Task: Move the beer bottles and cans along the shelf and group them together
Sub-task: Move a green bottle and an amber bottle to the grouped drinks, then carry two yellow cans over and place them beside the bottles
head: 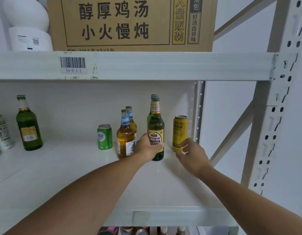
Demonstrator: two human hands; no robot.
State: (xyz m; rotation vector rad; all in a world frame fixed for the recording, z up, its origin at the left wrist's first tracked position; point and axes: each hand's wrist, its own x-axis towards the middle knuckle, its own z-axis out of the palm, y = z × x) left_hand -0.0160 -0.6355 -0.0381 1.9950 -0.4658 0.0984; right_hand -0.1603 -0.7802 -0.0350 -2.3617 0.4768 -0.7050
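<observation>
Item 1, nearest: my right hand point(191, 152), reaching in over the white metal shelf board point(89, 168). Fingers loosely curled and holding nothing; the tips sit just beside the base of the tall yellow aluminium can point(179, 133), which stands immediately beyond them by the rear upright. I judge the hand is poised to take it.

Item 2: my left hand point(149, 148), wrapped round the lower body of the dark green glass Yanjing beer bottle with the red-and-yellow label point(156, 131). The grip sits low, at the label, presumably so the bottle can slide upright without tipping.

Item 3, directly behind that bottle: a second green glass bottle point(149, 114), mostly hidden, only its neck and shoulder showing.

Item 4, just left of my left hand: a clear glass bottle of amber beer with a blue neck label point(125, 134), touching or nearly touching the wrist; I cannot tell which. Behind it stands a matching amber bottle point(132, 119).

Item 5, further left: a short green aluminium can point(104, 136), close to the amber pair. These items already form the cluster.

Item 6, far left of both hands, well apart: a squat green glass bottle with a yellow label point(29, 126) and a pale printed can point(3, 133) at the frame edge. Not yet grouped.

Item 7, farthest, on the tier above: a brown cardboard carton printed with Chinese characters point(130, 22).
</observation>
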